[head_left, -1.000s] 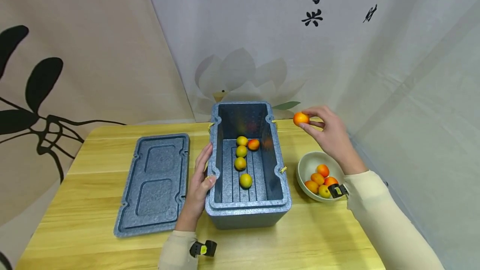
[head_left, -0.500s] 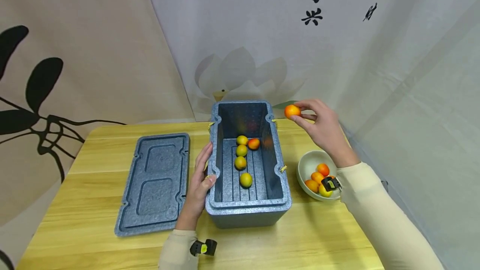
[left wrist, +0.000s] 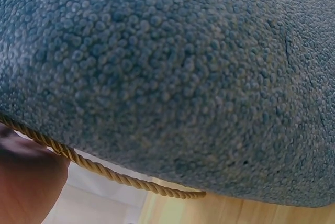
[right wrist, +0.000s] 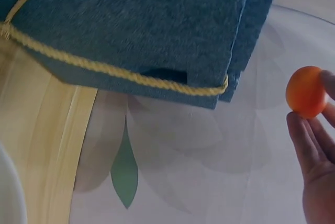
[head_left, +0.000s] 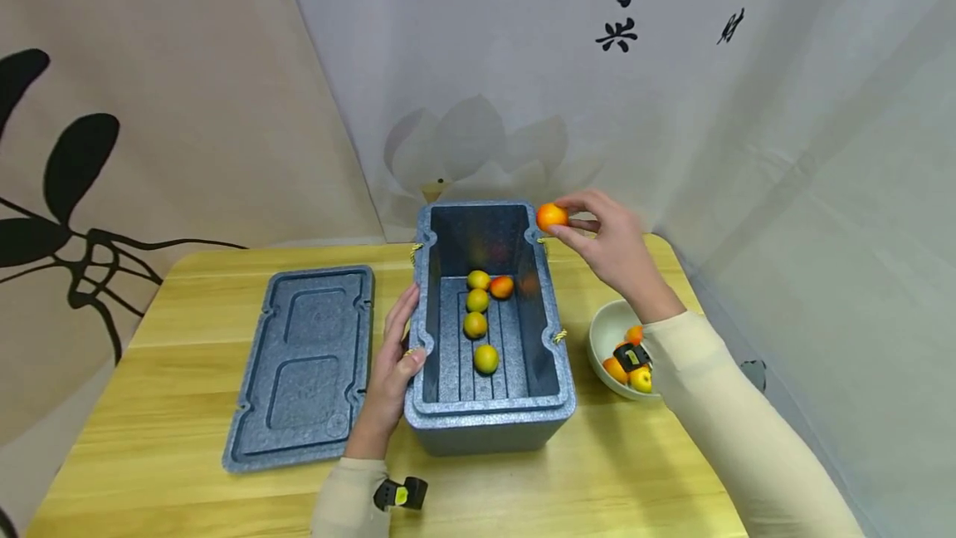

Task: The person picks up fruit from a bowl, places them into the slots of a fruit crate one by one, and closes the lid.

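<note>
A blue-grey foam box [head_left: 489, 426] stands open on the wooden table, with several yellow and orange fruits [head_left: 475, 325] on its ribbed floor. My left hand [head_left: 394, 364] grips the box's left rim, thumb hooked over the edge; the left wrist view is filled by the box wall [left wrist: 172, 77] and a yellow cord [left wrist: 104, 171]. My right hand [head_left: 590, 227] pinches a small orange fruit [head_left: 551, 216] above the box's far right corner. In the right wrist view the fruit [right wrist: 306, 91] sits at my fingertips beside the box's outer wall [right wrist: 152, 20].
The box's lid [head_left: 302, 364] lies flat on the table to the left of the box. A pale bowl [head_left: 605, 335] holding several more fruits stands right of the box, partly hidden by my right sleeve. Fabric backdrops hang close behind the table [head_left: 172, 438].
My right hand has carried the orange fruit leftward from above the table beside the bowl to the box's far right corner. The left hand has stayed on the rim.
</note>
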`<state>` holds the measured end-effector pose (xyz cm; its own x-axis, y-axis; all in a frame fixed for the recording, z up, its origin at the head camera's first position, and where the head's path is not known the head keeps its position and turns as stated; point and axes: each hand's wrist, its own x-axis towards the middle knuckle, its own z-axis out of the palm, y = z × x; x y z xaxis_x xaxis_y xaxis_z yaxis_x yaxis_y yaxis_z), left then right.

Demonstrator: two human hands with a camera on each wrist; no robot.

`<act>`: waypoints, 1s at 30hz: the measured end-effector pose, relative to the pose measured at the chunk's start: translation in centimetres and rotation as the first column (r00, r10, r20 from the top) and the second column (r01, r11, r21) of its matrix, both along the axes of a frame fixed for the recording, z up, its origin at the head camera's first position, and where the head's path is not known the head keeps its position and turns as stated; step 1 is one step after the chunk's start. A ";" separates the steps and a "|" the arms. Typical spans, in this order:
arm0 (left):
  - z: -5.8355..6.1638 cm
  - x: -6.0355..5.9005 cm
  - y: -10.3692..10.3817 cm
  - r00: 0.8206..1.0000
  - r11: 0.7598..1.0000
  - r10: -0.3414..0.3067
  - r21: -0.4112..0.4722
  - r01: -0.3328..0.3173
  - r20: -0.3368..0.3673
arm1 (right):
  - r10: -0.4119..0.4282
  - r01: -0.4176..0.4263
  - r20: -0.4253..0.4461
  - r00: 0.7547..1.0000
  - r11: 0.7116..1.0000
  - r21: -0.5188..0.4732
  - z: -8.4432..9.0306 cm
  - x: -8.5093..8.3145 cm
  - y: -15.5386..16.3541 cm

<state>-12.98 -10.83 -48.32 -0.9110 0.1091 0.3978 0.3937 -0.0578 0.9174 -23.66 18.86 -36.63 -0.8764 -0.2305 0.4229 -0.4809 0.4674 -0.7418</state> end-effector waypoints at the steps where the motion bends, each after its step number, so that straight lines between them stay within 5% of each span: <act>1: 0.0 0.0 0.0 1.000 1.000 0.000 0.005 0.000 0.000 | 0.005 -0.005 0.012 1.000 1.000 -0.005 0.1 -0.1 -0.3; 11: 0.2 -0.1 0.1 1.000 1.000 -0.004 0.028 0.004 0.008 | 0.068 -0.068 0.027 0.997 0.998 -0.012 0.0 -1.8 -2.6; 30: 0.1 0.0 0.0 1.000 1.000 0.008 -0.007 -0.008 -0.004 | 0.121 -0.124 0.038 0.992 0.985 0.120 1.2 -3.3 -6.1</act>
